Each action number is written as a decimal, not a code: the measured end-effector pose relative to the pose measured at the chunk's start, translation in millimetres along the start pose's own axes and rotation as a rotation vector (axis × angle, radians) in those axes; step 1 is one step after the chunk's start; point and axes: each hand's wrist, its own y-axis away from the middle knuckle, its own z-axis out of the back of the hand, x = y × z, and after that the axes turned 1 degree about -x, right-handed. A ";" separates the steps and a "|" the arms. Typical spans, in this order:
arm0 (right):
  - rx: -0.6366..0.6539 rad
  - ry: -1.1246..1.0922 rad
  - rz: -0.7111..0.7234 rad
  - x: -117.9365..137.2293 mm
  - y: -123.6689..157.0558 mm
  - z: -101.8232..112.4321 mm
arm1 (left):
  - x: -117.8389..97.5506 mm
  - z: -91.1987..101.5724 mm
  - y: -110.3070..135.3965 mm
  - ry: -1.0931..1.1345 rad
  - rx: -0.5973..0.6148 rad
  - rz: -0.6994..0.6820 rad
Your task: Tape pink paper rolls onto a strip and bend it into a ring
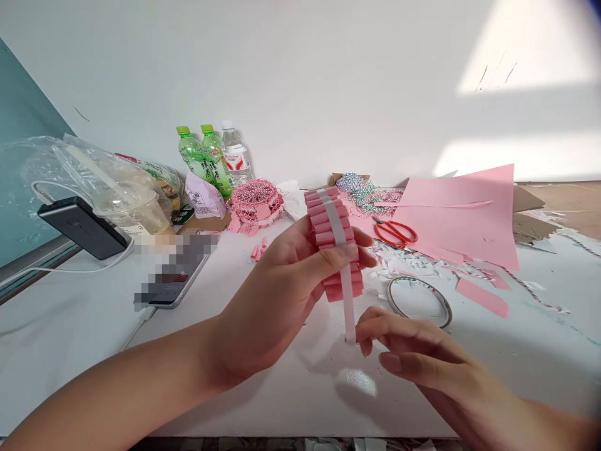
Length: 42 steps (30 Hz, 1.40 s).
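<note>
My left hand (pixel 286 282) grips a row of pink rolled paper tubes (pixel 331 216), its thumb pressing on the front and its fingers behind. Down the middle of the row runs a white strip of tape (pixel 347 300), whose loose end hangs below the tubes. My right hand (pixel 417 354) is beside that lower end, thumb and fingers apart. Its fingertips come close to the strip; whether they touch it I cannot tell. Behind the right hand, a roll of double-sided tape (pixel 419 302) lies flat on the white table (pixel 282 401).
Red-handled scissors (pixel 395 233), paper scraps (pixel 399 263) and pink paper sheets (pixel 464 216) lie at right. Pink paper pieces wound with string (pixel 256 203) sit behind, near several bottles (pixel 213 156). At left are a phone (pixel 181 275), a power bank (pixel 82 225) and a plastic cup (pixel 131 207).
</note>
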 end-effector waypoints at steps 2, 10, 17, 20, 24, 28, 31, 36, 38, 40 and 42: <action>-0.029 -0.014 0.005 -3.4 -2.3 1.2 | 0.8 0.7 -0.4 -0.002 0.009 -0.023; -0.075 -0.140 -0.090 -11.7 -3.6 3.5 | 0.2 -0.5 0.1 0.016 0.058 -0.035; -0.139 -0.198 -0.091 -4.5 -7.2 -0.7 | 0.6 -2.4 -0.2 0.008 0.118 -0.015; -0.178 -0.184 -0.088 -8.1 -5.5 1.2 | 5.0 -1.7 -0.1 -0.018 0.133 0.008; -0.127 -0.090 -0.069 -11.1 -2.9 3.2 | 9.8 0.0 1.2 -0.112 0.082 0.042; -0.095 0.023 0.011 -8.0 -3.9 2.0 | 8.1 1.7 2.2 -0.214 -0.006 0.051; -0.126 0.130 0.050 -7.3 -4.7 1.4 | 4.2 2.1 2.1 -0.205 0.004 0.059; -0.065 0.098 0.120 -5.8 -2.9 1.6 | -0.7 0.3 1.0 -0.060 0.023 0.112; -0.016 0.019 0.109 -3.0 -1.4 1.6 | -0.5 -0.5 0.0 0.020 0.030 0.125; 0.026 -0.066 0.085 -0.3 0.1 2.4 | 1.0 -1.0 -1.3 0.072 0.024 0.113; 0.064 -0.132 0.061 0.9 1.0 4.6 | 3.7 -1.3 -2.6 0.073 0.015 0.092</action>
